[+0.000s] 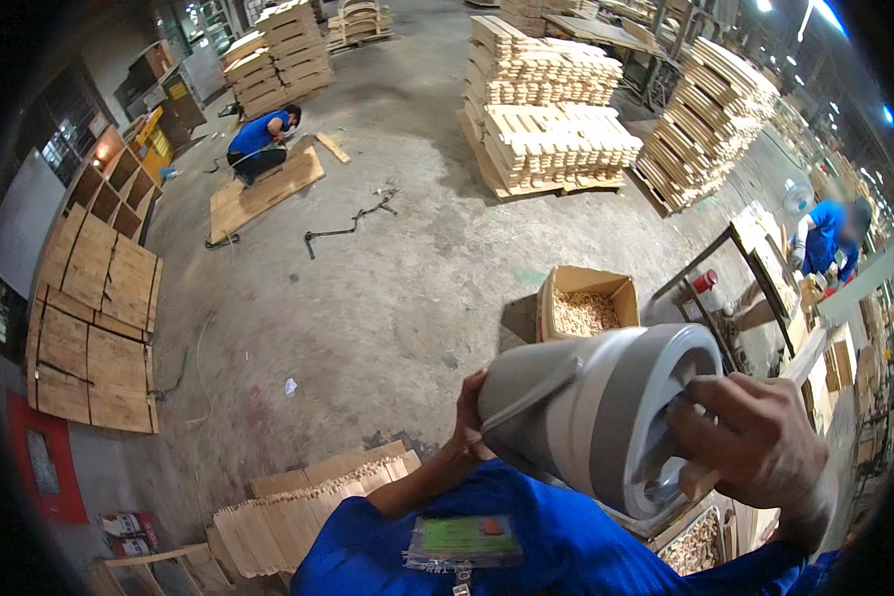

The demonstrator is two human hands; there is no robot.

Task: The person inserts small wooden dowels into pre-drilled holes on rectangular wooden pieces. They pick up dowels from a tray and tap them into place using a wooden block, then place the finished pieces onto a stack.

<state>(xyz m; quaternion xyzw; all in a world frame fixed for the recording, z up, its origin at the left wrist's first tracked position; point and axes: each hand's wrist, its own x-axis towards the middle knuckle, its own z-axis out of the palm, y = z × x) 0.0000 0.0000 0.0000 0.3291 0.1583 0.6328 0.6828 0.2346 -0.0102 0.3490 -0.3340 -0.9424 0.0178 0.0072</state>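
Note:
In front of my chest a grey and white insulated water jug (566, 407) lies tilted on its side, its lid (680, 363) turned to the right and its base to the left. My left hand (470, 409) is wrapped round the base end; part of its fingers is hidden behind the jug. At the other end my right hand (750, 437) has its curled fingers gripping the recessed middle of the lid. The thin carrying handle (536, 397) of the jug hangs against its side.
A cardboard box (621, 288) of small wood pieces stands just beyond the jug. Stacked wood slats (556, 139) rise farther back. One person (260, 139) crouches over a board at the far left; another (826, 238) works at the right. More slats (293, 521) lie near my left side.

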